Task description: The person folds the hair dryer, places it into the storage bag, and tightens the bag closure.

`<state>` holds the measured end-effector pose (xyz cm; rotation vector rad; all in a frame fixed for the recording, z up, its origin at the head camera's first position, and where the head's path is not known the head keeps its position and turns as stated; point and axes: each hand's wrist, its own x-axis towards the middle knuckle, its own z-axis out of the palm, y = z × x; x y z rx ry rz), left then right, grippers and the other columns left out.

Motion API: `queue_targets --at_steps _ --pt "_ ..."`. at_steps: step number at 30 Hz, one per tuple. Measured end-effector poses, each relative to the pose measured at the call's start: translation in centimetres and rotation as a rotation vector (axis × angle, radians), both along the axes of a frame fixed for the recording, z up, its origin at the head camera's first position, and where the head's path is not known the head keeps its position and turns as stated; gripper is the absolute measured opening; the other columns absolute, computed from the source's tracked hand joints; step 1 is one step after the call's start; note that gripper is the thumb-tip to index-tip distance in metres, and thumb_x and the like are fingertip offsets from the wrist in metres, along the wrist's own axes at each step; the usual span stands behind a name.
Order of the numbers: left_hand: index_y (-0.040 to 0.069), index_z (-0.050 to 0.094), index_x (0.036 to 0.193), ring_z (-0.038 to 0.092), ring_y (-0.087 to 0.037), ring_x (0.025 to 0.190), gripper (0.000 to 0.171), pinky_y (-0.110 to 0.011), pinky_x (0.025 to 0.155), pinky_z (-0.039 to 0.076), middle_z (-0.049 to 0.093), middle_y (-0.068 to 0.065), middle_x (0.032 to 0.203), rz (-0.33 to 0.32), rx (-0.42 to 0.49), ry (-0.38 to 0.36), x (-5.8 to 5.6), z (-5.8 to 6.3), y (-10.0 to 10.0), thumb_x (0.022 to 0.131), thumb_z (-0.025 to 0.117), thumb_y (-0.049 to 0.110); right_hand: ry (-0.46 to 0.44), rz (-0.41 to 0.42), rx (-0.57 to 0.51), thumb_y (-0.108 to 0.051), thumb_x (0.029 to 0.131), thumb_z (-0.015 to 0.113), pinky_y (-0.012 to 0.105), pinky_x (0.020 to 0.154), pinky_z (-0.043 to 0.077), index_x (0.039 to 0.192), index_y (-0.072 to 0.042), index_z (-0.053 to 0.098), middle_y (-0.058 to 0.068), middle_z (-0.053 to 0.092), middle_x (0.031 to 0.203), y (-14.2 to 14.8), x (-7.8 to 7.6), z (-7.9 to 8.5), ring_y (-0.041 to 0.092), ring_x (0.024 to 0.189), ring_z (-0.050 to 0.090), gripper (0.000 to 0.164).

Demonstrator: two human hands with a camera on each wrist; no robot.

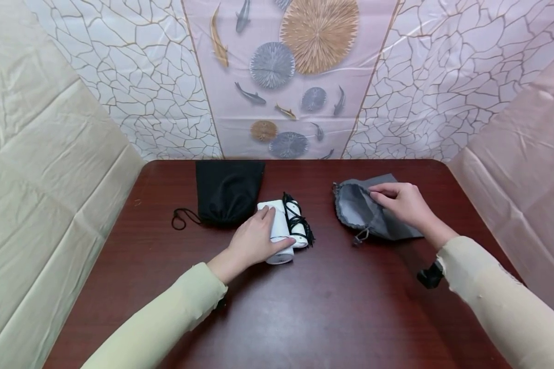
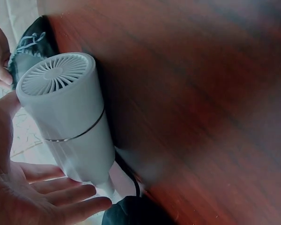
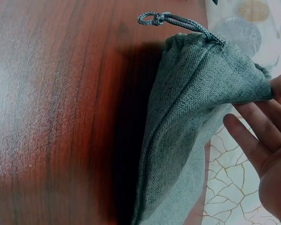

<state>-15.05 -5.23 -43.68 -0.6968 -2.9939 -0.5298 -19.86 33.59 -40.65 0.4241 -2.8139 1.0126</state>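
A white hair dryer (image 1: 280, 225) lies on the table, its round slotted vent (image 2: 54, 73) facing my left wrist camera. Against its right side lies a white handle-like part (image 1: 297, 225) wound with black cord. My left hand (image 1: 255, 238) rests over the dryer, thumb across the near end and extended fingers along its left side. With thumb and fingertips, my right hand (image 1: 402, 205) pinches the rim of a grey drawstring pouch (image 3: 192, 98). The pouch's mouth gapes toward the left, showing a pale inside; its cord hangs from the near side.
A black drawstring pouch (image 1: 228, 192) lies flat at the back left, its cord loop (image 1: 179, 220) reaching left. The dark red wooden table (image 1: 277, 318) ends at a patterned back wall (image 1: 286, 113), with pale cloth walls on both sides.
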Motion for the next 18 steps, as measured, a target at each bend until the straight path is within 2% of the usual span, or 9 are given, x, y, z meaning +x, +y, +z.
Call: queue_targets --at_steps 4,7,13,18 --pt "-0.004 0.051 0.153 0.061 -0.038 0.136 0.092 -0.049 0.109 0.054 0.053 -0.024 0.156 -0.009 -0.032 -0.012 -0.5 0.3 0.2 0.094 0.072 0.064 -0.102 0.000 -0.075 -0.014 0.105 0.071 0.025 0.068 0.062 0.128 0.001 0.076 0.025 0.076 0.117 0.2 -0.1 0.4 -0.003 0.079 0.070 0.029" --pt "-0.003 0.050 0.154 0.060 -0.038 0.137 0.094 -0.051 0.110 0.053 0.052 -0.025 0.156 0.004 -0.059 -0.011 -0.4 0.6 0.4 0.093 0.074 0.065 -0.159 0.006 -0.118 -0.013 0.105 0.070 0.031 0.072 0.065 0.131 0.004 0.073 0.027 0.074 0.121 0.3 -0.2 0.7 0.002 0.080 0.074 0.031" --pt "-0.008 0.053 0.149 0.067 -0.041 0.124 0.098 -0.051 0.099 0.059 0.058 -0.029 0.147 0.007 -0.102 0.071 1.0 1.1 1.5 0.089 0.077 0.067 -0.224 -0.012 -0.157 -0.015 0.105 0.070 0.034 0.073 0.065 0.133 0.004 0.072 0.026 0.074 0.122 0.6 -0.2 1.3 0.009 0.079 0.076 0.034" --pt "-0.009 0.052 0.149 0.064 -0.042 0.129 0.099 -0.053 0.097 0.060 0.056 -0.032 0.148 0.022 -0.140 0.097 2.0 0.9 2.0 0.088 0.081 0.062 -0.274 -0.015 -0.187 -0.016 0.105 0.070 0.033 0.074 0.065 0.135 0.005 0.070 0.024 0.075 0.123 0.6 -0.5 1.3 0.006 0.082 0.075 0.036"
